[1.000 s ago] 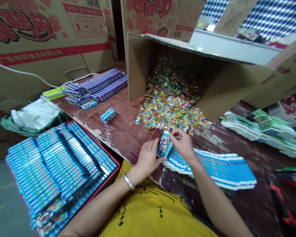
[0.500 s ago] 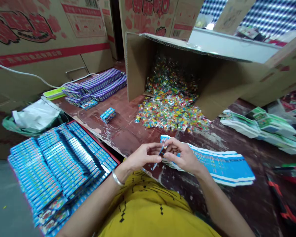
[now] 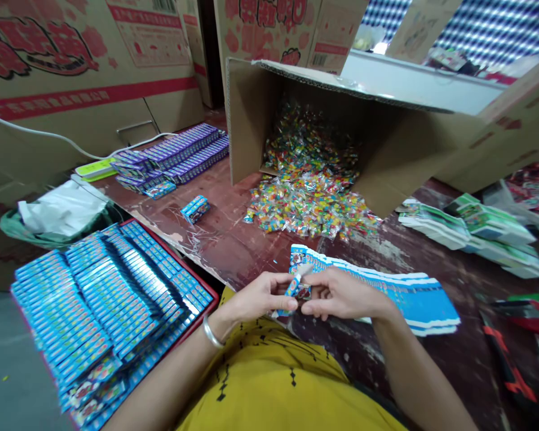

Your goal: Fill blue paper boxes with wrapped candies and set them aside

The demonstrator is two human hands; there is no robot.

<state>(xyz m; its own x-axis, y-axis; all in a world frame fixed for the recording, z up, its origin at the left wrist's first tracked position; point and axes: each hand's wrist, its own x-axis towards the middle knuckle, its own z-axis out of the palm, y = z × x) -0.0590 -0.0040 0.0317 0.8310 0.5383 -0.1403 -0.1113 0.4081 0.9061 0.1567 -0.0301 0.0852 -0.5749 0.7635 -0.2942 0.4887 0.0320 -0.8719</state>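
Observation:
My left hand (image 3: 256,297) and my right hand (image 3: 336,294) meet just above the table's near edge, both closed on one small blue carton (image 3: 295,286) that is partly folded into shape. Right behind them lies a fanned row of flat blue cartons (image 3: 386,293). Farther back, a heap of colourful wrapped candies (image 3: 308,206) spills from a big cardboard box lying on its side (image 3: 386,149).
A red tray (image 3: 206,293) packed with several finished blue boxes sits at my left. One blue box (image 3: 195,209) lies alone on the table; purple boxes (image 3: 175,157) are stacked behind it. Green flat cartons (image 3: 476,230) lie at the right, and a red-handled tool (image 3: 509,365).
The blue carton was lifted off the fanned row and brought toward my body; both hands now pinch it lower and nearer, and it has gone from flat to partly opened.

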